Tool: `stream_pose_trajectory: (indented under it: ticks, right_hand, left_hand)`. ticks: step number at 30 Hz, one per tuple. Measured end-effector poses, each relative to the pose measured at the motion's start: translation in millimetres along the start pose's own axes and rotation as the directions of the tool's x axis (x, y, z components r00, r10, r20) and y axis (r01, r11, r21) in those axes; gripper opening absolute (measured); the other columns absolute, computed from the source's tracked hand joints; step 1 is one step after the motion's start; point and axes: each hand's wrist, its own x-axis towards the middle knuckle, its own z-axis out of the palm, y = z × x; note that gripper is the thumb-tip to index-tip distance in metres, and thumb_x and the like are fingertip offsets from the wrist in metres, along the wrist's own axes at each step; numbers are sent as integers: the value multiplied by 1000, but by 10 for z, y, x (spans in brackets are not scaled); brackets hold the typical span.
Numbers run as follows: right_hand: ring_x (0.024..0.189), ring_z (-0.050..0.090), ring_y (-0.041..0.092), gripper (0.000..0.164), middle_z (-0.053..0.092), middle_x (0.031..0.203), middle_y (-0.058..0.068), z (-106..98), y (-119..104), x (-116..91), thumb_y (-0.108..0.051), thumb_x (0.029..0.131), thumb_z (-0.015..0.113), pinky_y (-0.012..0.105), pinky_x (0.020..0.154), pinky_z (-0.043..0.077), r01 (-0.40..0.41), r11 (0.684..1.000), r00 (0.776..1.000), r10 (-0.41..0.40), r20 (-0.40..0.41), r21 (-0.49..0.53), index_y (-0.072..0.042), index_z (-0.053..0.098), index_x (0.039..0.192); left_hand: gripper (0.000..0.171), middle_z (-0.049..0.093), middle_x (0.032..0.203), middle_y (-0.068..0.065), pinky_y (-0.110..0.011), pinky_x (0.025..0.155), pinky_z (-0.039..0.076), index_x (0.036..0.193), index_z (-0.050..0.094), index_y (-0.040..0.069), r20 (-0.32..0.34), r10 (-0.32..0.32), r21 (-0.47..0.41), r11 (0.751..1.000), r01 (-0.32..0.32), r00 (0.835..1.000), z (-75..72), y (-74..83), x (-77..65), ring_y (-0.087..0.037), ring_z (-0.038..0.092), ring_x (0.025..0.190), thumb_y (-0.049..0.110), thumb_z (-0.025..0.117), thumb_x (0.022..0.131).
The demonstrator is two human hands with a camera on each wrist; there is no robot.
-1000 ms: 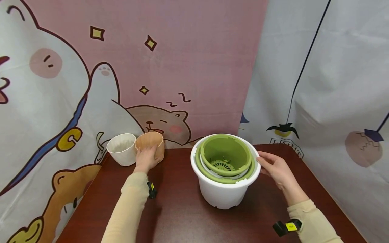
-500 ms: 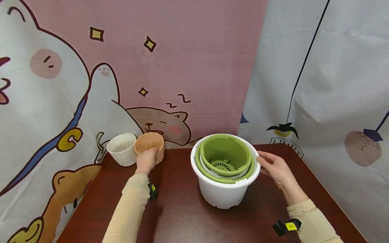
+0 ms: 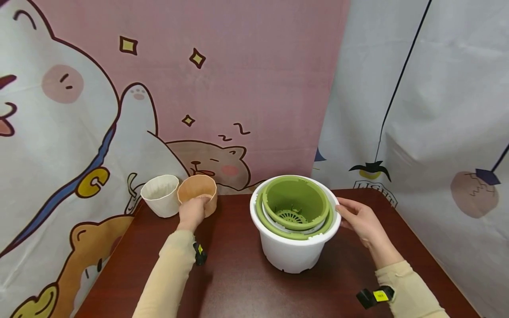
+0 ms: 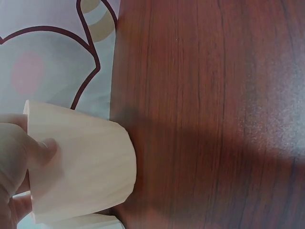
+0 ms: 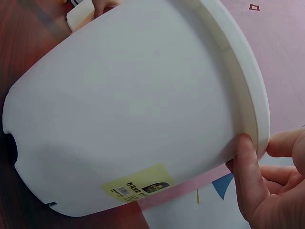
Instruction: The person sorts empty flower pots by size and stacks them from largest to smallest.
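At the back left of the table, my left hand (image 3: 192, 213) grips the near rim of a peach flower pot (image 3: 197, 185), thumb outside and fingers over the edge. In the left wrist view the thumb presses the wall of this peach pot (image 4: 86, 162). My right hand (image 3: 361, 219) pinches the right rim of a large white flower pot (image 3: 292, 256). Green pots, the inner one (image 3: 296, 194) with a slotted bottom, and a paler one sit nested inside it. A yellow label (image 5: 140, 183) shows on the white pot's side in the right wrist view.
A small white ribbed pot (image 3: 161, 201) stands against the peach pot's left side. The dark wooden table (image 3: 230, 282) meets a cartoon-printed cloth (image 3: 270, 88) at its back and sides. Black camera bands are on both sleeves.
My left hand's fingers have gone from spread over the peach pot's mouth to gripping its near rim. The right hand and the nested pots stay put.
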Motion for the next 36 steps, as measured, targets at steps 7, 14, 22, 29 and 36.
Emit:
stream_pose_trajectory:
  ticks: [7,14,22,29,36]
  right_hand:
    - [87,64,1,55,57,129,29,3,-6,-5,-22,102,57,25,75,57,7,1000,1000,-7,3,-4,13,42,141]
    - [88,65,1,54,54,131,30,-5,-9,-11,-21,102,56,26,77,57,4,1000,1000,-5,2,1,12,43,142]
    - [88,65,0,55,55,131,28,-8,-13,-17,-23,102,57,26,76,57,0,1000,1000,0,3,2,12,43,142]
    - [87,65,1,55,56,130,27,-17,-17,-18,-23,102,58,25,76,57,1,1000,1000,-1,3,-2,12,43,142]
    - [87,65,1,56,56,130,28,-15,-19,-20,-24,101,58,25,76,57,0,1000,1000,0,5,-2,12,43,142]
  left_hand:
    - [43,72,87,-5,-52,61,52,114,74,20,-17,58,26,998,-58,998,-34,33,-37,-34,66,75,-4,66,79]
    - [44,71,83,-1,-48,57,51,113,74,22,3,92,49,995,-92,996,-94,75,-70,-30,65,72,-5,67,79]
    - [44,72,85,0,-46,57,51,114,73,22,5,120,43,992,-120,993,-157,114,-109,-26,66,74,-4,68,79]
    - [39,72,83,0,-48,55,51,111,74,22,-53,173,39,984,-171,983,-227,151,-127,-27,66,72,-1,70,79]
    - [38,73,86,-3,-47,55,51,114,74,22,-94,214,41,977,-211,972,-312,219,-145,-27,67,72,1,72,82]
